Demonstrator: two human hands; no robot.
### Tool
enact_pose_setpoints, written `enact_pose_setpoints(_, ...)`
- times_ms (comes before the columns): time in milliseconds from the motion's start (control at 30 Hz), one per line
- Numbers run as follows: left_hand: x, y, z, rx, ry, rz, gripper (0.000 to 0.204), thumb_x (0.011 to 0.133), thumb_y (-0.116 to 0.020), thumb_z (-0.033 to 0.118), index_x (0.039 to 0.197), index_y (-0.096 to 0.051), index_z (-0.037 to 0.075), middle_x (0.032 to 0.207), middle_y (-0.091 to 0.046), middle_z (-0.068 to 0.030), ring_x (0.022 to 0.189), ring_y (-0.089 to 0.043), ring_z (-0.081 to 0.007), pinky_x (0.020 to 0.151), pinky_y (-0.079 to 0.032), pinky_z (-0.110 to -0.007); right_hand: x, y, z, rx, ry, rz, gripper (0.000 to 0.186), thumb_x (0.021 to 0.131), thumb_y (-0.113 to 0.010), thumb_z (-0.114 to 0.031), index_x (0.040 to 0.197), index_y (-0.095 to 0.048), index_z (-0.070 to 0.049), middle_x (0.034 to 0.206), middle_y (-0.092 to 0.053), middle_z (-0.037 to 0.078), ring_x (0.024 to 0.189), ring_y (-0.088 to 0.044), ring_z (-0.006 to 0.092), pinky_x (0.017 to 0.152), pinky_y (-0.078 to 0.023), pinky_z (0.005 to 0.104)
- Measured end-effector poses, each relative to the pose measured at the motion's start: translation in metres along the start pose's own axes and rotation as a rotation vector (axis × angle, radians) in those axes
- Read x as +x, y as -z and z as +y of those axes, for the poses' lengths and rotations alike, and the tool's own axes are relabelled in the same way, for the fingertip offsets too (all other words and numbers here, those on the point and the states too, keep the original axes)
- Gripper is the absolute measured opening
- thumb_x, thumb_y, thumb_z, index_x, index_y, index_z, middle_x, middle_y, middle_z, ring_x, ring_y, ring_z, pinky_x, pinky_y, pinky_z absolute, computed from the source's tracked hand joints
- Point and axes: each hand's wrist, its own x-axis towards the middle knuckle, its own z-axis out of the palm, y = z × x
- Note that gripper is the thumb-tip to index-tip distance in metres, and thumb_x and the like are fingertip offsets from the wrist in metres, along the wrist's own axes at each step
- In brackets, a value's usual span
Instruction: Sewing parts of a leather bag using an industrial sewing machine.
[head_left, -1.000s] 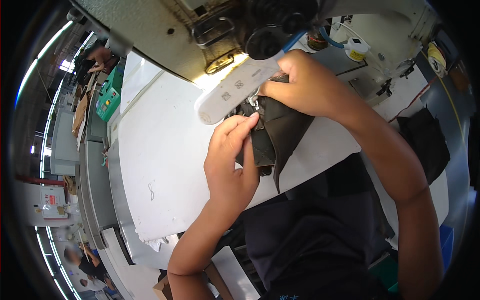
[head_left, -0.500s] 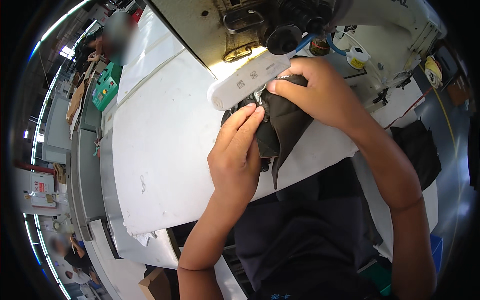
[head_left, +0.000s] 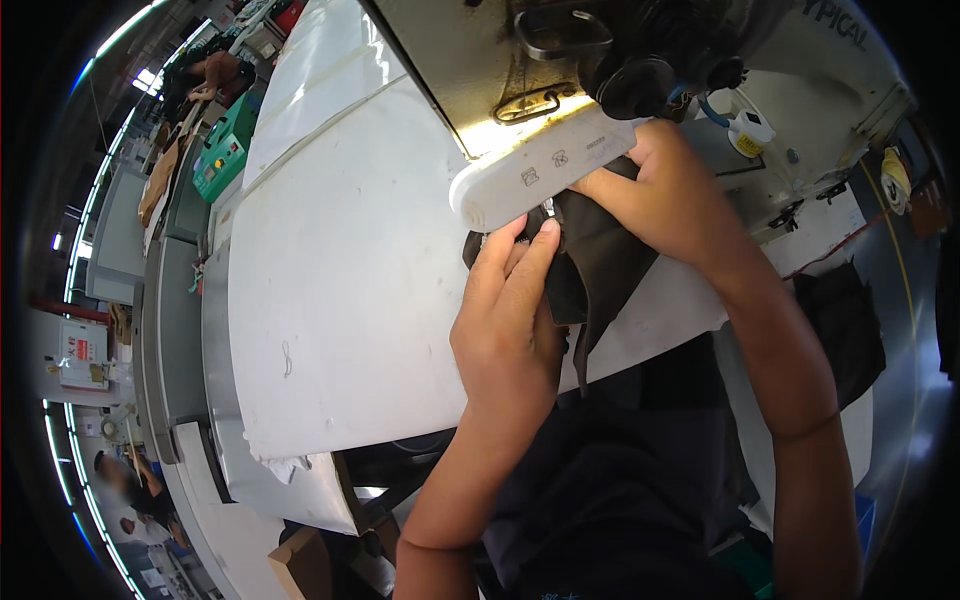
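A dark brown, leather-like piece with a zipper (head_left: 615,255) lies under the sewing machine head, its pointed flap hanging toward me. My left hand (head_left: 510,335) grips the piece's near-left side, with fingertips pressed close to a metal zipper pull (head_left: 548,208). From the right, my right hand (head_left: 680,200) holds the far side of the piece. Its fingertips are hidden behind a white oblong cover (head_left: 545,175) on the sewing machine (head_left: 480,60). That cover also hides the needle area.
The white worktable (head_left: 340,280) stretches left, with a loose thread loop (head_left: 287,360) on it. A green box with knobs (head_left: 225,150) stands beyond. Dark material (head_left: 840,330) hangs at the right, near a small white bottle (head_left: 750,132). Other people are at the far left.
The whole view has shifted, so machine and hands appear farther right. My right thumb tip, visible before on the piece, is now behind the white cover. Both hands keep their hold.
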Motion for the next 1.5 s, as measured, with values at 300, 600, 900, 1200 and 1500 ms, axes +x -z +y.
enact_pose_setpoints(300,0.006,0.002,0.005,-0.039,0.105,-0.035,0.037,0.088,-0.067,-0.009,0.122,-0.073,0.004,0.127,-0.068,-0.0191,0.106,-0.071,-0.0302,0.091,-0.056,-0.036,0.006,0.001,0.01,0.032,-0.042,-0.043,0.03,0.086,-0.073,-0.027,0.096,-0.077,0.001,0.087,-0.073,0.02,0.08,-0.07,0.0311,0.075,-0.052,0.0382)
enact_pose_setpoints(600,0.011,-0.001,0.005,-0.015,0.072,-0.004,0.047,0.08,-0.063,-0.017,0.123,-0.071,0.001,0.12,-0.067,-0.0172,0.1,-0.069,-0.0306,0.085,-0.056,-0.038,0.007,0.0,0.012,-0.011,-0.019,0.004,0.033,0.086,-0.074,-0.029,0.101,-0.077,-0.001,0.095,-0.075,0.02,0.091,-0.072,0.0326,0.084,-0.053,0.0387)
enact_pose_setpoints(900,0.004,-0.009,0.0,0.011,-0.009,0.146,0.042,0.076,-0.064,-0.014,0.115,-0.073,-0.002,0.112,-0.073,-0.0161,0.105,-0.07,-0.0325,0.091,-0.057,-0.04,0.002,0.0,-0.01,-0.059,-0.114,0.047,0.033,0.086,-0.074,-0.028,0.104,-0.077,0.0,0.099,-0.076,0.019,0.094,-0.073,0.0319,0.086,-0.054,0.0378)
enact_pose_setpoints(1200,0.007,-0.01,-0.003,0.05,-0.055,0.166,0.034,0.079,-0.065,-0.013,0.11,-0.075,-0.001,0.108,-0.075,-0.0145,0.097,-0.073,-0.0311,0.085,-0.059,-0.038,0.003,-0.002,-0.002,-0.018,-0.063,0.053,0.031,0.086,-0.075,-0.025,0.103,-0.077,0.002,0.098,-0.075,0.02,0.092,-0.073,0.0319,0.084,-0.054,0.0385)
enact_pose_setpoints(1500,0.01,-0.009,-0.006,-0.044,0.021,0.149,0.044,0.077,-0.063,-0.02,0.113,-0.076,0.002,0.108,-0.075,-0.0141,0.097,-0.074,-0.0276,0.081,-0.058,-0.033,0.006,-0.008,0.009,-0.008,-0.099,0.091,0.032,0.087,-0.074,-0.025,0.103,-0.076,0.002,0.098,-0.075,0.021,0.092,-0.073,0.0317,0.084,-0.054,0.0388)
